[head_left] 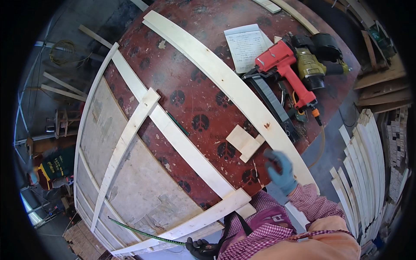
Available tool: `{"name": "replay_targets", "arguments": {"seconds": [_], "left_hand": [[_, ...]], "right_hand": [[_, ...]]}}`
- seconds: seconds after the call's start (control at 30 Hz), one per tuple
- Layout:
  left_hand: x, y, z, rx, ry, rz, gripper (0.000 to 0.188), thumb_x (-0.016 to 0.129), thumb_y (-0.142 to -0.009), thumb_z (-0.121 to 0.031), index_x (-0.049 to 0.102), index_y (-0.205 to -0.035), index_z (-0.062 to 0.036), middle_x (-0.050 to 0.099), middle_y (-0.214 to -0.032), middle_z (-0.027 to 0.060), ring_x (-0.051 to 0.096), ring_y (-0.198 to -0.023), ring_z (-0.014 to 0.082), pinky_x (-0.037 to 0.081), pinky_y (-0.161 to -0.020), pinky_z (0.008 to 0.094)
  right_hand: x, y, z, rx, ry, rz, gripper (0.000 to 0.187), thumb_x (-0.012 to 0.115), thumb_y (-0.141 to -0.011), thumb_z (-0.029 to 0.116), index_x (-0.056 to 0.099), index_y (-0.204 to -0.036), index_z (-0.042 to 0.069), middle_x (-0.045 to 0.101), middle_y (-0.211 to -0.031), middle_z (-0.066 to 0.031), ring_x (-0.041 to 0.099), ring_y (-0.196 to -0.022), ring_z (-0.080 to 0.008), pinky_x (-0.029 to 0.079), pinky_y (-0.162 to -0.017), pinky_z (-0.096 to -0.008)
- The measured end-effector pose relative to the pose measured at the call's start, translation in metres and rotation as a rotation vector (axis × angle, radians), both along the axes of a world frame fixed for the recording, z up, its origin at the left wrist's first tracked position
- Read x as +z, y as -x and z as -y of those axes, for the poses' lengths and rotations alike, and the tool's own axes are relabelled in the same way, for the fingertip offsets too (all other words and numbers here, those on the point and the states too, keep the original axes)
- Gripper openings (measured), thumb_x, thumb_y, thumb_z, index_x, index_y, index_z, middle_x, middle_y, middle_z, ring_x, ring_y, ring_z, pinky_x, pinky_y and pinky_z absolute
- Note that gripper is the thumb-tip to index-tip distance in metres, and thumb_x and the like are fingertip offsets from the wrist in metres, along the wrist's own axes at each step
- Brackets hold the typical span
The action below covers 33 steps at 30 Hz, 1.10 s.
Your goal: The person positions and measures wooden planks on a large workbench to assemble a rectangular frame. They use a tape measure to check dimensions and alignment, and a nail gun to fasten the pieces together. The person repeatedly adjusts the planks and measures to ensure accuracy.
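At the lower edge, my left hand (201,248), in a dark glove, is closed on a tape measure. Its narrow green blade (145,234) reaches left across the corner of a pale wooden frame (122,149). My right hand (282,172), in a blue-green glove, is over the near part of a long pale board (225,82). Its curled fingers are blurred, so I cannot tell whether it touches the board or holds anything. Just left of it lie small wood blocks (244,142). A crosswise strip (175,134) runs along the frame.
On the red worktable (190,82) rest a red nail gun (286,69), an olive nailer (310,65), a notepad (246,47) and a thin green stick (177,123). Long pale slats (362,169) are stacked at the right. An air hose (322,143) hangs off the table edge.
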<state>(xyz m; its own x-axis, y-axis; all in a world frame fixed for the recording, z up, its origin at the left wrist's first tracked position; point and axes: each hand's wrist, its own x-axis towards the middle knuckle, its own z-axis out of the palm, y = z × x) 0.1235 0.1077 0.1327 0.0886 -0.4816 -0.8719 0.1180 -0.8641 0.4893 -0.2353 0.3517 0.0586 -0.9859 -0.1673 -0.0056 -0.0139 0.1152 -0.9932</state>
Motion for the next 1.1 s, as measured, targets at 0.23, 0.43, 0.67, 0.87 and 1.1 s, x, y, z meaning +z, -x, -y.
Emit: {"name": "replay_targets", "arguments": {"seconds": [0.23,0.43,0.67,0.87,1.1], "left_hand": [[0.009,0.07,-0.046,-0.2,0.403,0.168,0.03,0.05,-0.099,-0.034,0.056,-0.115,-0.0099,0.053,-0.068,-0.0021,0.052,-0.062,0.0141,0.048,-0.062,0.0302],[0.005,0.063,-0.05,-0.241,0.432,0.103,0.032,0.049,-0.1,-0.032,0.051,-0.124,-0.0102,0.053,-0.069,-0.0031,0.052,-0.065,0.0134,0.047,-0.061,0.0306],[0.005,0.075,-0.047,-0.135,0.275,0.202,0.026,0.05,-0.099,-0.033,0.055,-0.115,-0.0122,0.051,-0.064,-0.0058,0.049,-0.06,0.0117,0.045,-0.057,0.0293],[0.007,0.061,-0.055,-0.159,0.404,0.164,0.031,0.049,-0.1,-0.032,0.053,-0.122,-0.0104,0.051,-0.064,-0.0059,0.05,-0.059,0.0144,0.047,-0.06,0.0314],[-0.011,0.032,-0.072,-0.314,0.53,0.351,0.03,0.051,-0.099,-0.03,0.052,-0.123,-0.0126,0.05,-0.066,-0.0059,0.049,-0.059,0.0142,0.049,-0.063,0.0315]], "right_hand": [[-0.012,0.183,-0.062,-0.2,-0.839,-0.645,0.046,0.07,-0.074,0.004,0.057,-0.118,0.004,0.058,-0.123,-0.0116,0.053,-0.115,-0.0347,0.041,-0.098,-0.0444],[-0.042,0.238,-0.066,-0.001,-1.259,-0.494,0.043,0.068,-0.076,0.013,0.06,-0.118,0.013,0.047,-0.138,-0.0077,0.04,-0.131,-0.032,0.033,-0.106,-0.0468],[-0.027,0.228,-0.072,0.102,-1.477,-0.315,0.035,0.067,-0.075,0.015,0.062,-0.109,0.018,0.039,-0.146,-0.0024,0.039,-0.129,-0.033,0.037,-0.099,-0.0475],[-0.036,0.221,-0.082,0.045,-1.462,-0.411,0.029,0.061,-0.079,0.009,0.064,-0.107,0.018,0.04,-0.146,-0.0029,0.041,-0.128,-0.0318,0.038,-0.098,-0.0448],[-0.043,0.216,-0.081,0.055,-1.538,-0.413,0.029,0.063,-0.081,0.016,0.063,-0.11,0.019,0.04,-0.145,-0.0054,0.041,-0.129,-0.034,0.037,-0.1,-0.0466]]}}
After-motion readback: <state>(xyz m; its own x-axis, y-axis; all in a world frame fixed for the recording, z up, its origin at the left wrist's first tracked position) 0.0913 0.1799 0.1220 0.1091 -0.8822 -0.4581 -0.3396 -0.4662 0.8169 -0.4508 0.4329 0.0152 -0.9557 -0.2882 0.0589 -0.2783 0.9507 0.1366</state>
